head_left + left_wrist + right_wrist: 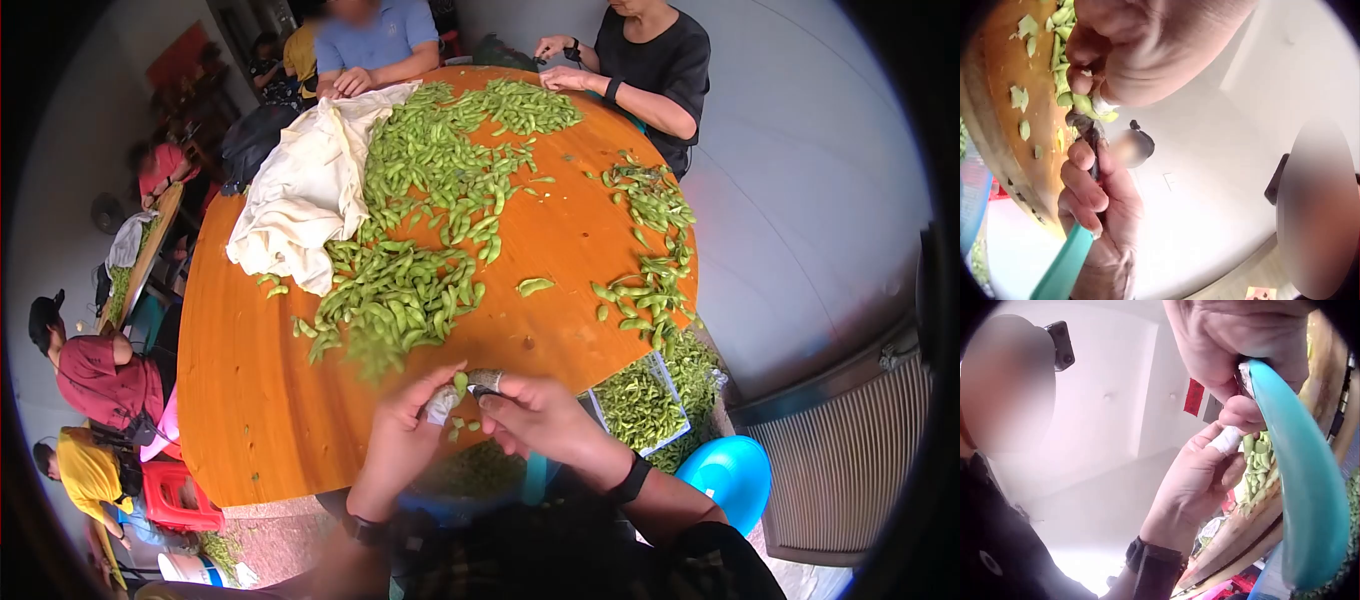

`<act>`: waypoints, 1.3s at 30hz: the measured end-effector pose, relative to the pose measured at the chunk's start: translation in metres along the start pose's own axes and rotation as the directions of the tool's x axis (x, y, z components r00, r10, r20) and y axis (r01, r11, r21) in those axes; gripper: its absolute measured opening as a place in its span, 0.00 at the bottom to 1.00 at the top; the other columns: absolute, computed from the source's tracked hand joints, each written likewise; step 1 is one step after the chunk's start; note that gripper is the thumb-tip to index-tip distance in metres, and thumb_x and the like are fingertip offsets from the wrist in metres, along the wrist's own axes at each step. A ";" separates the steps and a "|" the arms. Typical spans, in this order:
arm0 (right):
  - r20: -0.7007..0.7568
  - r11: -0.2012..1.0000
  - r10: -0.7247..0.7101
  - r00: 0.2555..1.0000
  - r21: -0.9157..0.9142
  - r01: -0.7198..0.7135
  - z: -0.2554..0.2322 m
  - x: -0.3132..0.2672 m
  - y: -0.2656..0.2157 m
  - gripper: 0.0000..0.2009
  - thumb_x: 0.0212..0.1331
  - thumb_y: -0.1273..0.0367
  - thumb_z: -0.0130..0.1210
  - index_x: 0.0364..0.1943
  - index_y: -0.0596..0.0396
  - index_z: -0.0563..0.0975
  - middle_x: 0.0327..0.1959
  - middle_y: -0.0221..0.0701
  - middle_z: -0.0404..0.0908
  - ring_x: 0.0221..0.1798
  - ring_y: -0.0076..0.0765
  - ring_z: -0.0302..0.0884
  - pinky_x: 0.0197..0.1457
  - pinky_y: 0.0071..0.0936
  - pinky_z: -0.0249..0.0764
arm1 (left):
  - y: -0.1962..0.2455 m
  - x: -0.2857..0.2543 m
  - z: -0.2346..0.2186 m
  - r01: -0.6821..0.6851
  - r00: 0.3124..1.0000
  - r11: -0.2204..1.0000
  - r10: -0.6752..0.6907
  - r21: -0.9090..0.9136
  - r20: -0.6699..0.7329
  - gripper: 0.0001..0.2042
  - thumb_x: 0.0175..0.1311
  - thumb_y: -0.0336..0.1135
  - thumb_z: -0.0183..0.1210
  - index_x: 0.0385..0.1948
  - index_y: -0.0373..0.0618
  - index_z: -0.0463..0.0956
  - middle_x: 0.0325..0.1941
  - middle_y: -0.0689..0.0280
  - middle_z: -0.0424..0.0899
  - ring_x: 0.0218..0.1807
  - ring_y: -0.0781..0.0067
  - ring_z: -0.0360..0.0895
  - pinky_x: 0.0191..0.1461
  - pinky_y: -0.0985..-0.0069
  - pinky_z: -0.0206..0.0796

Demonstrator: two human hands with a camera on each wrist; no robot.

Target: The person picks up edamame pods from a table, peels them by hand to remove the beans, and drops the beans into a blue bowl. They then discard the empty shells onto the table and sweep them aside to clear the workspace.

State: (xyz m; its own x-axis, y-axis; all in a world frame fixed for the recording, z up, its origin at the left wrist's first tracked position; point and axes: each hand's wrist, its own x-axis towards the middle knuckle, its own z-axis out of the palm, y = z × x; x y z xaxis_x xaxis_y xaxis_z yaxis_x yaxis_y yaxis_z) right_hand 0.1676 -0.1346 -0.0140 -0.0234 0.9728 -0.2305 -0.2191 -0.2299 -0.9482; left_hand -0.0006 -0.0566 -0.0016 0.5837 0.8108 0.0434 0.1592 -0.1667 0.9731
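Observation:
Over the near edge of the round wooden table [260,420], my left hand [405,415] pinches a green soybean pod [1082,103]. White tape wraps its thumb. My right hand [555,425] grips a tool with a dark tip and a curved teal handle [1304,481], which sticks out below the fist. In the left wrist view the dark tip meets the pod between the two hands. A grey wrap covers a right fingertip. Bits of pod [1019,99] show beside the hands. The tool's kind is partly hidden by the fingers.
A large pile of pods [420,180] covers the table's middle, beside a cream cloth [305,180]. More pods [655,280] lie along the right edge. A filled crate [670,385] and a blue basin [735,480] stand below right. Two people sit across; others work at the left.

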 end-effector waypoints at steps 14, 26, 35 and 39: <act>-0.029 0.991 -0.121 0.992 -0.052 0.119 0.021 0.002 0.027 0.06 0.68 0.72 0.47 0.38 0.56 0.75 0.24 0.21 0.73 0.21 0.12 0.68 0.21 0.15 0.64 | -0.020 -0.019 0.012 -0.223 0.953 0.754 0.303 0.617 -0.026 0.23 0.57 0.22 0.56 0.57 0.43 0.71 0.39 0.52 0.78 0.36 0.54 0.80 0.39 0.69 0.73; 0.069 0.965 0.126 0.990 0.222 -0.138 0.014 0.001 0.010 0.07 0.68 0.68 0.47 0.39 0.53 0.76 0.23 0.21 0.72 0.18 0.13 0.60 0.18 0.14 0.53 | -0.024 -0.025 -0.009 -0.024 0.994 1.000 0.022 0.017 0.109 0.22 0.64 0.21 0.51 0.61 0.44 0.69 0.38 0.67 0.80 0.28 0.82 0.77 0.27 0.85 0.69; 0.138 0.923 0.224 0.965 0.288 -0.256 0.006 0.008 0.006 0.06 0.66 0.68 0.51 0.38 0.54 0.77 0.21 0.22 0.73 0.14 0.15 0.62 0.14 0.16 0.53 | -0.027 -0.027 -0.015 0.346 0.938 0.751 -0.281 -0.563 0.201 0.20 0.69 0.31 0.51 0.62 0.40 0.65 0.34 0.67 0.78 0.17 0.88 0.61 0.18 0.90 0.50; 0.061 0.961 0.134 0.989 0.236 -0.144 0.012 0.006 0.010 0.06 0.67 0.68 0.50 0.40 0.53 0.77 0.21 0.22 0.73 0.16 0.14 0.63 0.15 0.15 0.55 | -0.024 -0.030 -0.003 0.227 0.973 0.854 -0.181 -0.468 0.142 0.20 0.70 0.30 0.50 0.63 0.40 0.65 0.33 0.69 0.78 0.19 0.89 0.65 0.20 0.90 0.55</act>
State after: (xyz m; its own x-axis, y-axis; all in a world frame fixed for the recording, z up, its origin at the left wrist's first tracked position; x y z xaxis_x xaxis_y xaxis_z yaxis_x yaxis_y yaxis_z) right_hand 0.1536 -0.1303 -0.0218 -0.1115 0.9333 -0.3414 -0.4376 -0.3546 -0.8263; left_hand -0.0244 -0.0753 -0.0253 0.6521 0.7396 -0.1665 -0.1037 0.3046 0.9468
